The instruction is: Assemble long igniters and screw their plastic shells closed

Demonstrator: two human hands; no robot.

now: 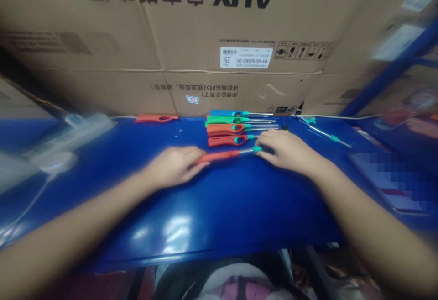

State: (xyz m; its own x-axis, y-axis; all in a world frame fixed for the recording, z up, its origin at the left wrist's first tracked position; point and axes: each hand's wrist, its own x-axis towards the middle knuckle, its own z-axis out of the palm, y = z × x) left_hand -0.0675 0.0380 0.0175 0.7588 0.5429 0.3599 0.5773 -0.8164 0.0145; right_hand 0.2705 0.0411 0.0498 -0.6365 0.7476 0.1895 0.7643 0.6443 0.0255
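My left hand (176, 166) is closed round the handle of an orange-red long-nosed lighter (222, 155), held level just above the blue table. A metal tube (245, 151) runs from the handle toward my right hand (285, 151). On the tube's right end sits a small teal part (257, 149), pinched by the fingertips of that hand. Just beyond lies a red lighter (224, 141), its tube partly hidden by my right fingers. Behind it lie orange lighters (224, 129), a green lighter (222, 120) and a blue lighter (222, 113), tubes pointing right.
An orange handle (156, 118) lies at the back left. A metal tube with teal ends (323, 133) lies at the back right, near a phone-like flat device (386, 183). A power strip (78, 133) and white cable occupy the left. A cardboard wall (191, 58) closes the back.
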